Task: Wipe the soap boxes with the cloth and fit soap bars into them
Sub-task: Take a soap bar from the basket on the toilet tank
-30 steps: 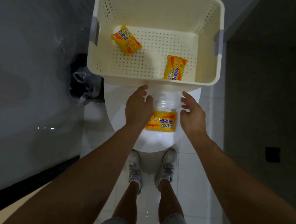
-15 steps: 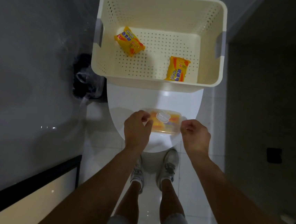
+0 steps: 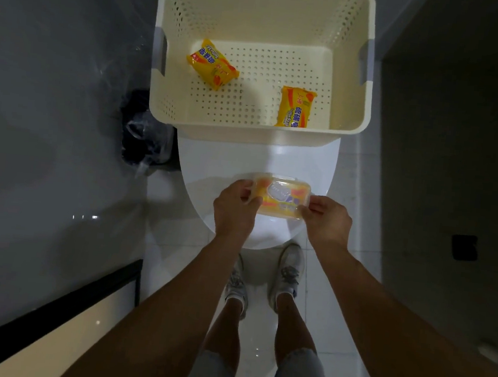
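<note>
One clear soap box [image 3: 280, 199] held above the closed toilet lid [image 3: 214, 160], lidded, with a yellow wrapped soap bar [image 3: 273, 204] visible inside. Left hand [image 3: 235, 208] grip pinched on the box's left end, right hand [image 3: 325, 220] grip pinched on its right end. Judged one box fitted; lid latching apparently in hand, though clasp detail too blurred to confirm. Two wrapped soap bars [image 3: 212, 64] [image 3: 295, 107] remaining in the cream perforated basket [image 3: 256, 134]. No cloth or further boxes in view.
</note>
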Motion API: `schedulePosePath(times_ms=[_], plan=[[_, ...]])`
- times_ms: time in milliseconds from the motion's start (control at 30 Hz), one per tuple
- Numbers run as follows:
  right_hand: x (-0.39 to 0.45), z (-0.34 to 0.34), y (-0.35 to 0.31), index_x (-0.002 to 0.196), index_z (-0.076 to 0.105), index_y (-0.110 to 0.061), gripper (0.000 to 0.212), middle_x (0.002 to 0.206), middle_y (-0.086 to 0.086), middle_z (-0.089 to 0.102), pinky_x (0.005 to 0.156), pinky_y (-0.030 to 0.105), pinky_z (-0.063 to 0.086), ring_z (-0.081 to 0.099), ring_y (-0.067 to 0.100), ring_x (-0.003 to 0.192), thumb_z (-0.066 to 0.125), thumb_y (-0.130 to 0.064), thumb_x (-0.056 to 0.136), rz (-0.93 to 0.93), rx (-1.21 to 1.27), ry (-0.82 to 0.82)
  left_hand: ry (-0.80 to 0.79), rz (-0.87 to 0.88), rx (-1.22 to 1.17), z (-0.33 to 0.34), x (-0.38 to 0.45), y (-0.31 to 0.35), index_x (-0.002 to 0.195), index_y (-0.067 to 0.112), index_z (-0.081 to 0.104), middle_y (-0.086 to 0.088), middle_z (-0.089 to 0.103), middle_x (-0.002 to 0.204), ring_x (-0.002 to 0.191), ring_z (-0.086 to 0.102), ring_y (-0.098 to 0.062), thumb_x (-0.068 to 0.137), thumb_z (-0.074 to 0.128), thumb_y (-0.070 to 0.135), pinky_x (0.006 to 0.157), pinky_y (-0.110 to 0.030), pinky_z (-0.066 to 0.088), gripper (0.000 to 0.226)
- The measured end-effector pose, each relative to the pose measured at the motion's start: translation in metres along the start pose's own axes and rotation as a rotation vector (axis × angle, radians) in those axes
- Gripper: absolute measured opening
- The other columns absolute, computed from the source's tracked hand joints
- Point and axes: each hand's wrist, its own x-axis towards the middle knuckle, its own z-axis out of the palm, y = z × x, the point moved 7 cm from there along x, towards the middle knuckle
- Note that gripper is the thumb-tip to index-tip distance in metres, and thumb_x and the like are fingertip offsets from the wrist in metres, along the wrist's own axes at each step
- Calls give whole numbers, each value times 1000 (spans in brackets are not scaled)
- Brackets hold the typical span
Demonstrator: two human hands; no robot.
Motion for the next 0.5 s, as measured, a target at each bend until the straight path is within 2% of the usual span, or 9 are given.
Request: schedulePosePath(times_ms=[100,133,200,267,333,433,500], plan=[[-16,-27,-2,111,74,-12,25,106,2,75,82,13,46,68,13,90,77,-17,86,12,123,89,-31,21,-93,-4,-11,18,114,21,67,3,72,99,86,68,-9,83,77,23,74,-11,45,32],[-23,-39,-4,111,73,-12,25,107,2,74,84,15,48,67,13,91,77,-17,86,19,178,115,-48,40,-106,-6,-17,28,113,23,66,4,71,96,82,66,-5,83,77,24,70,-9,43,32],[-37,-66,-12,111,72,-13,25,107,2,72,93,30,55,68,17,95,76,-17,87,24,293,148,-78,84,-156,-13,-31,52,111,27,65,6,69,92,78,64,-1,83,77,24,71,-18,50,31],[-52,-94,-25,112,71,-16,24,107,1,70,95,44,57,70,21,99,75,-17,89,-1,395,152,-106,132,-219,-23,-46,82,110,30,64,3,69,93,81,67,-9,84,77,23,79,-36,58,30],[-67,-125,-43,114,69,-16,24,108,4,70,91,46,59,71,23,99,73,-16,90,-52,472,173,-130,194,-250,-35,-64,118,108,32,64,2,68,92,83,68,-13,84,75,24,82,-44,59,28],[-86,-174,-72,115,69,-13,25,108,17,69,84,47,61,71,31,99,72,-11,90,-113,617,237,-144,298,-267,-58,-88,181,109,29,65,2,67,92,84,68,-17,81,71,27,83,-47,57,29],[-98,-207,-94,115,70,-14,25,107,15,70,83,47,61,71,29,98,73,-16,90,-171,665,285,-179,359,-291,-72,-104,224,117,23,67,-3,67,101,88,69,-21,81,69,23,85,-48,57,37]])
